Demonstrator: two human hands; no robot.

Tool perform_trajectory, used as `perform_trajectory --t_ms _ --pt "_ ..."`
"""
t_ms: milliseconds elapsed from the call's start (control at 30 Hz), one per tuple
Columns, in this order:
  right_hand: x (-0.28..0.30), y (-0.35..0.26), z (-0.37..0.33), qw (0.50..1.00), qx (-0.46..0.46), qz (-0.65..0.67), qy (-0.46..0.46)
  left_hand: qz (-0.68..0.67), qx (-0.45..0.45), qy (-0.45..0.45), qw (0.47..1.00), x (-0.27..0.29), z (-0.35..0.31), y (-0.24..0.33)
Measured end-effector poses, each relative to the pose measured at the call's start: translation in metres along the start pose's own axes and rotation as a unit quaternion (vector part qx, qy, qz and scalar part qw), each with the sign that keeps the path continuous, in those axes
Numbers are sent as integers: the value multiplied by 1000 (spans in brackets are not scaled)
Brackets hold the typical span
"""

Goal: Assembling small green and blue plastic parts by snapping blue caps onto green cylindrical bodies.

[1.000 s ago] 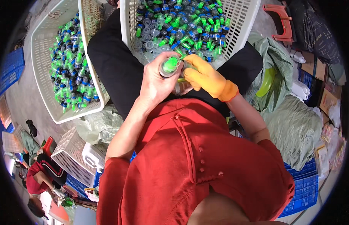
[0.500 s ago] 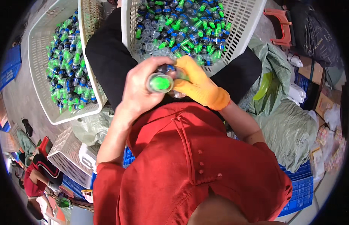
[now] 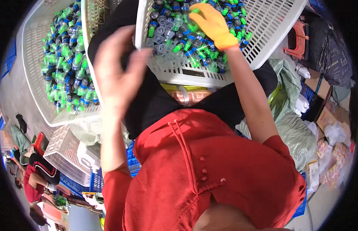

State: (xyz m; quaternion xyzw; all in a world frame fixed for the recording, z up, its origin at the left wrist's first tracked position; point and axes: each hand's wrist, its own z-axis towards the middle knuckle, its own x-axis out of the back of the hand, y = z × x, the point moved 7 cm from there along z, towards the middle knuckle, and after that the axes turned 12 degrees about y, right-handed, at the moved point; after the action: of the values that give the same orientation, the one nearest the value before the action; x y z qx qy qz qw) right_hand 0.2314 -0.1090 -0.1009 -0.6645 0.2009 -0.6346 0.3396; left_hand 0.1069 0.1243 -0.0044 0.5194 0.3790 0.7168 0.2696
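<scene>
My bare left hand point(image 3: 119, 71) is blurred in the air over my left thigh, between the two white baskets. Its thumb and fingers are apart and I see nothing in them. My right hand point(image 3: 215, 27), in an orange knit glove, reaches into the basket in front of me point(image 3: 186, 79). Thumb and forefinger are spread around a green-tipped piece, and the other fingertips are hard to see. The basket holds many small plastic bottle caps point(image 3: 190, 40) with green spouts, blue bands and dark or clear bodies. Clear plastic cups point(image 3: 160, 48) lie at its left side.
Another white basket point(image 3: 32, 82) full of similar caps point(image 3: 69, 73) stands at the left. A red plastic stool point(image 3: 296, 40), a black bag point(image 3: 327, 57) and grey-green sacks point(image 3: 288, 134) are on the right. At the lower left, a person point(image 3: 36, 177) is near a pale crate point(image 3: 65, 154).
My hands have come apart from the green-tipped cap they held together. The left swung left and now shows nothing in it; the gloved right moved forward into the basket.
</scene>
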Motion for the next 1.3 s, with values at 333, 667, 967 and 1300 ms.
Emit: perform_trajectory --t_ms 333,667,967,1300 --pt "-62 -4 -1 943 287 -133 -102 -176 351 -196 898 -109 -44 -53" --pt "19 -29 -23 956 -130 251 -71 -338 434 -156 820 -107 -100 -36" --pt "43 -83 -178 970 39 19 -240 -119 175 -308 928 -99 -132 3" --pt "44 -88 -205 975 28 87 -201 61 108 -357 926 -102 -144 32"
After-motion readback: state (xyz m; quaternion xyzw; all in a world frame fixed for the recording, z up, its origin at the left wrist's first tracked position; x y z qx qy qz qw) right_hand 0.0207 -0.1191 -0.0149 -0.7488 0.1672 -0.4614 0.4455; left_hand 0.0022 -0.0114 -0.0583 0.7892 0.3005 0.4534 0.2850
